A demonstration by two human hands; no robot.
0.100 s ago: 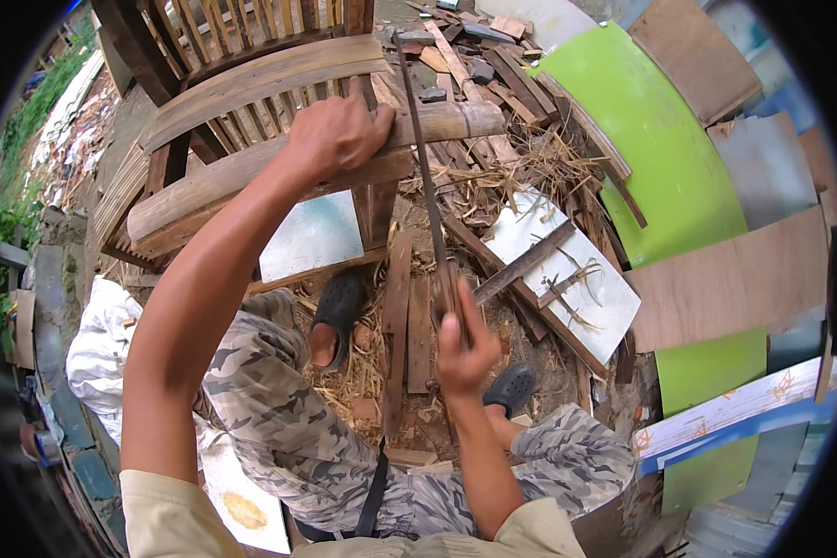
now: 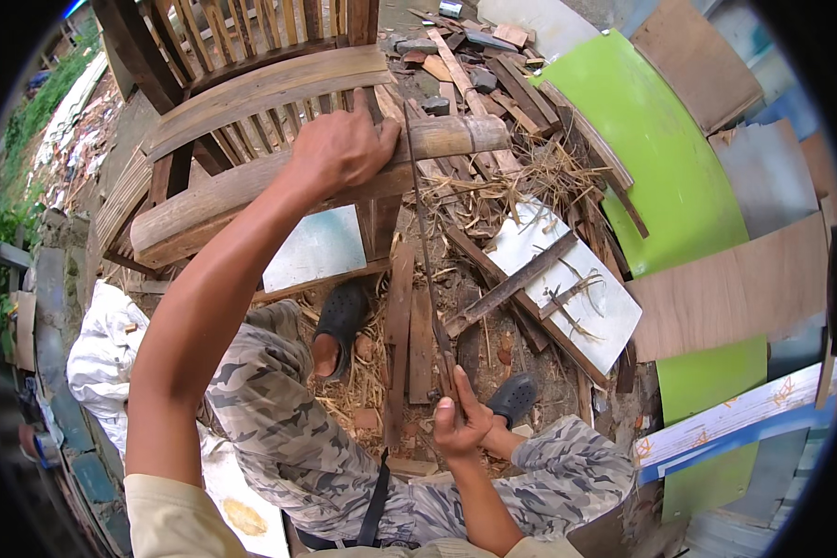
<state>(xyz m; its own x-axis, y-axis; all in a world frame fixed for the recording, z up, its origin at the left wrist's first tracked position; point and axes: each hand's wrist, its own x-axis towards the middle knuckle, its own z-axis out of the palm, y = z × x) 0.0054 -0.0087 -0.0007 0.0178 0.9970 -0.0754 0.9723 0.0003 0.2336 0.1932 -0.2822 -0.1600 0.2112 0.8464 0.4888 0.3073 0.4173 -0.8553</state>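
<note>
A thick bamboo pole [image 2: 460,137] lies across a slatted wooden bench [image 2: 260,88], its right end sticking out past the bench. My left hand [image 2: 344,149] presses down on the pole, fingers curled over it and the index finger stretched toward the far plank. Just right of that hand, a long narrow handsaw [image 2: 422,232] crosses the pole with its blade pointing away from me. Low in front of my body, my right hand [image 2: 462,423] is closed round the saw's handle end, which it partly hides. How deep the blade sits in the bamboo cannot be made out.
Wood scraps [image 2: 516,88] and straw-like shavings [image 2: 558,177] litter the ground ahead. A white board [image 2: 600,321] with sticks on it lies to the right, beside bright green sheets [image 2: 660,149] and a plywood panel [image 2: 725,284]. A white sack [image 2: 102,339] rests at left.
My right hand has drawn the saw back toward my body, so less of the blade reaches beyond the pole. My left hand keeps its place on the bamboo.
</note>
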